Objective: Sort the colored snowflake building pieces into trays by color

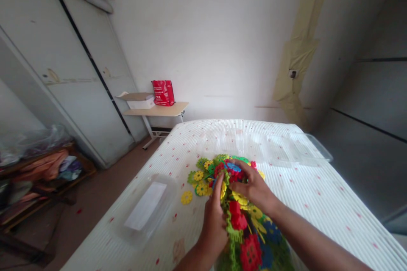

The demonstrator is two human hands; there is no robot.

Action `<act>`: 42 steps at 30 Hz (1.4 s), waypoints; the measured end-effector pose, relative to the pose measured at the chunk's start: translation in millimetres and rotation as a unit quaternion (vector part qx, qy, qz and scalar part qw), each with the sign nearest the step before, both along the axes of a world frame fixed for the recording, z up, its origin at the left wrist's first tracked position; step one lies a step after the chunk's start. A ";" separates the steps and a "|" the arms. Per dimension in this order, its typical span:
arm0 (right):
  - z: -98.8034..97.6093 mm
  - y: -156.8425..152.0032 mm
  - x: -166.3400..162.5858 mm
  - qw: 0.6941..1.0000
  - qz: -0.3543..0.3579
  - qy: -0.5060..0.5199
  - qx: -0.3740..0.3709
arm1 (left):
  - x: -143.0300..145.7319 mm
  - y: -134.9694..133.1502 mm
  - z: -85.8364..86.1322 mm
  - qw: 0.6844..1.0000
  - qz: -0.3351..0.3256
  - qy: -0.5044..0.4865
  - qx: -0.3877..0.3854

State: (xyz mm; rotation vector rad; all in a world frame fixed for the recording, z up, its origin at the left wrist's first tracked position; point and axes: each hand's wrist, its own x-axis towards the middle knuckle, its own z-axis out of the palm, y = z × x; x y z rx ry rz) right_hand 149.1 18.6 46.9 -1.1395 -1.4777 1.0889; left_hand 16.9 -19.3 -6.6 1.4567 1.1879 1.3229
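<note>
Wall point(203, 42), pale in finish, rose beyond the left hand point(216, 216) and right hand point(256, 188). A grey cabinet point(38, 46) with sliding doors stood well off to the left hand's outer side. The table, covered by a white ribbed cloth point(318, 194) with small red marks, extended around both hands. A side table point(171, 109) stood ahead and left of the left hand, bearing a white box point(140, 103) and red bag point(163, 93). A clear tray point(276, 150) lay ahead of the right hand. The heap of plastic pieces point(235, 209), multicoloured, lay between and under the hands. The left hand was cupped against it, the right bent over it; whether either gripped a piece could not be determined. A yellow disc point(186, 197) lay left of the left hand.
</note>
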 end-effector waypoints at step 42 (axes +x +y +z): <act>-95.0 -87.8 62.4 0.891 0.021 -0.433 0.134 | -41.8 -52.1 -61.2 0.908 -0.081 0.407 0.057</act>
